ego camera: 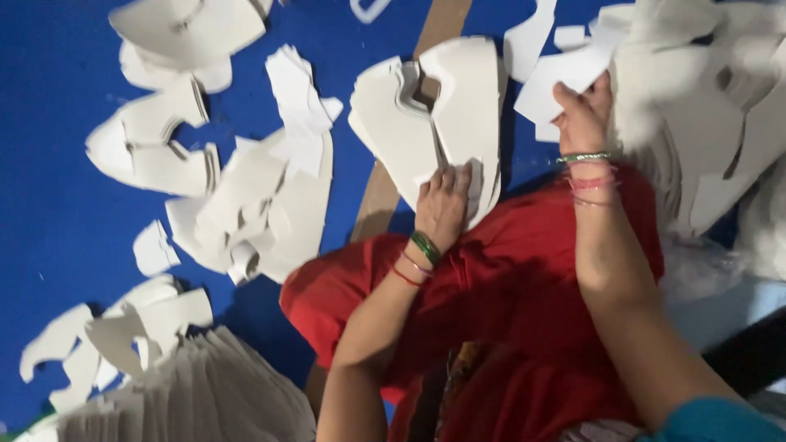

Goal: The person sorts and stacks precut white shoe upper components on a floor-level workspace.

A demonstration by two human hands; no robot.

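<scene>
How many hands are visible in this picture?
2: the left hand presses on a stack of white cut pieces; the right hand grips a white piece farther right. None seems hidden.

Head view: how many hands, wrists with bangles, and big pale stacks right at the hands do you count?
Hands: 2, left hand and right hand
Wrists with bangles: 2, green bangle on the left, beaded bangles on the right
Stacks at the hands: 2, centre stack and right stack
Total: 6
</scene>
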